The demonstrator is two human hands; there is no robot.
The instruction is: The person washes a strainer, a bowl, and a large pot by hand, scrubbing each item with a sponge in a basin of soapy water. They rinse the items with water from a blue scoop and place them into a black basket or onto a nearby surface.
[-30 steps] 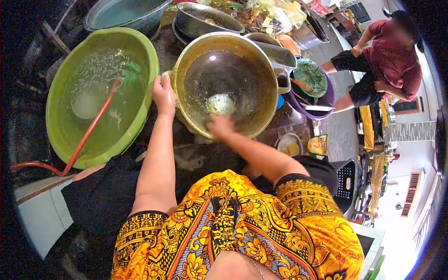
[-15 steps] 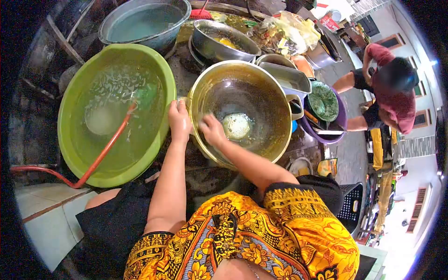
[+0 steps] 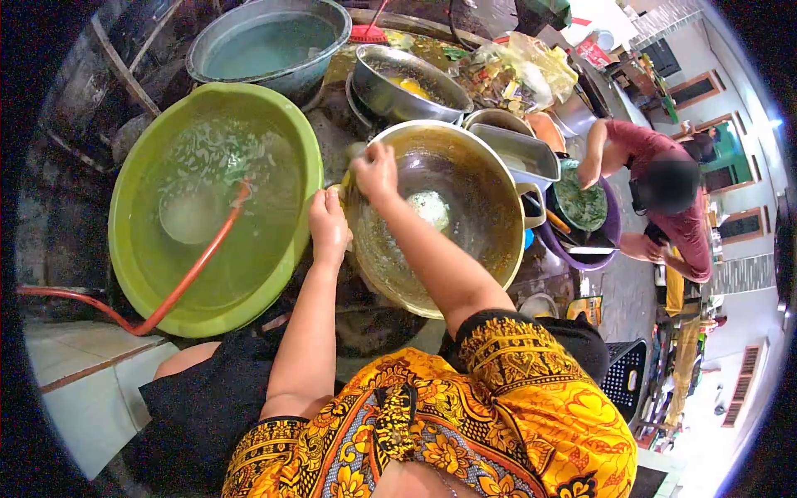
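A large metal pot with a worn, brownish inside is tilted toward me. My left hand is closed around its left side handle. Against the upper left rim of the pot, my right hand is closed with the fingers curled at the edge; a small greyish patch shows beside the fingertips, and I cannot tell what it is. Whitish suds lie at the bottom of the pot. Just left of my left hand stands a wide green basin of water, with an orange hose running into it.
Behind the green basin is a grey tub of water. A steel bowl and a rectangular metal pan stand beyond the pot. To the right, a person reaches into a green container inside a purple tub. A black crate sits lower right.
My right hand has moved from inside the pot up to its upper left rim. My left hand stays on the handle. The person at right has bent down and reached into the green container.
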